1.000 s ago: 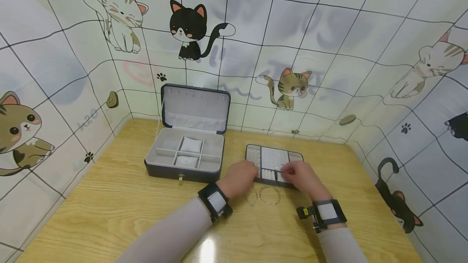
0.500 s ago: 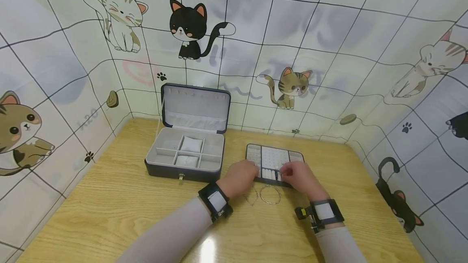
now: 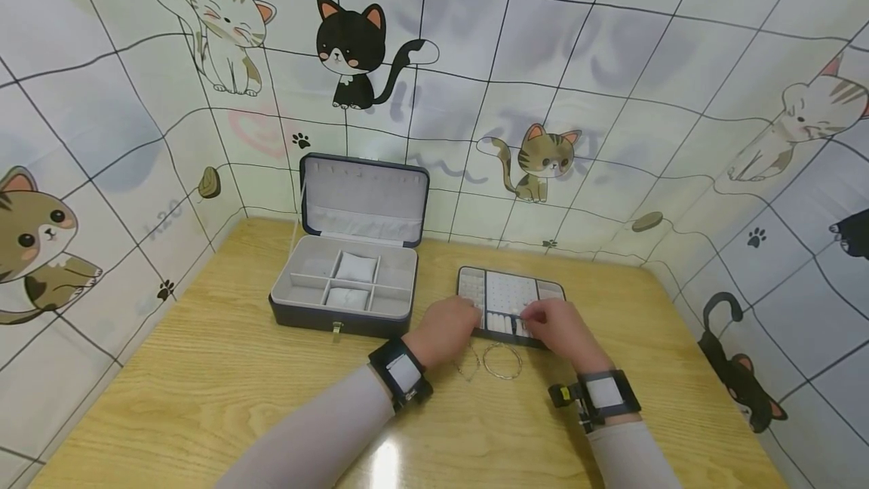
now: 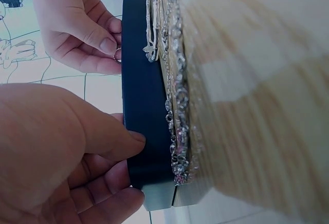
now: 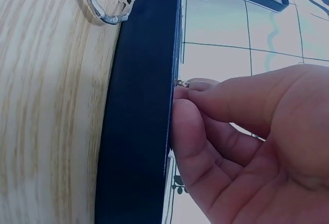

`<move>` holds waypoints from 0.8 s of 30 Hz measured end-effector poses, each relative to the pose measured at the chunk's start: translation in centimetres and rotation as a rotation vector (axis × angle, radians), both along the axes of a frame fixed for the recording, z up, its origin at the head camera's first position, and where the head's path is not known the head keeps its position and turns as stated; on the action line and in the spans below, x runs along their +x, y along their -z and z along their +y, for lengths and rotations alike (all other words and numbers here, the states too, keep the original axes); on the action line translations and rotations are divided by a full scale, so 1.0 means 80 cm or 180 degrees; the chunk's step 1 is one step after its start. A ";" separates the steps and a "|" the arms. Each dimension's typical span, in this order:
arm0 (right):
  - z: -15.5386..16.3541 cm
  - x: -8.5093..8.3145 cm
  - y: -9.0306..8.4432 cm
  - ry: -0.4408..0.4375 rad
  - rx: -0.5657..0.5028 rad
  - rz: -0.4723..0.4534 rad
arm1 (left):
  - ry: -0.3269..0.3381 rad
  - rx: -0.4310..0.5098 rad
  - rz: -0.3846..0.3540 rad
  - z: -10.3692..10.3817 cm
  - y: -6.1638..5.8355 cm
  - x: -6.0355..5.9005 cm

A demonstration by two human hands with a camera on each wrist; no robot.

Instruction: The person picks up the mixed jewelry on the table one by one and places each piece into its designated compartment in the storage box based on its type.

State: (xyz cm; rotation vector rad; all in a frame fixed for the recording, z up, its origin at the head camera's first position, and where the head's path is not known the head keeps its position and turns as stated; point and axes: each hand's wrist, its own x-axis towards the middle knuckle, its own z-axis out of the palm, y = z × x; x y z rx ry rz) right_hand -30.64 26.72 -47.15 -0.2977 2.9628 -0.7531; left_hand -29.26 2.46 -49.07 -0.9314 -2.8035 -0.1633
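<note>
In the head view, a dark-edged jewelry tray [image 3: 498,336] with pale ring rolls and small compartments lies on the table. My left hand [image 3: 444,329] grips its left front corner; in the left wrist view the thumb [image 4: 134,141] presses the dark front wall. Over the tray's right front part, my right hand [image 3: 562,329] pinches a small ring [image 5: 181,83] between thumb and fingertips, close to the ring rolls. A round bangle [image 3: 502,361] and a thin chain bracelet [image 3: 468,365] lie on the table just before the tray. How deep the ring sits is hidden.
To the left stands a dark jewelry box [image 3: 342,319] with its lid [image 3: 365,202] raised. Two pale cushions, one a white pillow [image 3: 356,268], sit in its compartments. A cat-patterned cloth [image 3: 597,81] closes in the back and sides of the wooden table [image 3: 475,436].
The right hand shifted slightly left, then slightly back, staying at the ring rolls. The left hand stays on the tray corner. The view has tilted a little.
</note>
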 end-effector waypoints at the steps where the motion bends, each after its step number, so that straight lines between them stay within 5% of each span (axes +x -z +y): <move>1: 0.000 0.000 0.000 0.0006 0.0001 -0.0003 | 0.0000 -0.0004 -0.0002 0.000 0.000 0.000; 24: -0.002 -0.003 0.007 0.0091 -0.0006 0.0102 | -0.0012 -0.0021 -0.0019 0.001 -0.001 0.000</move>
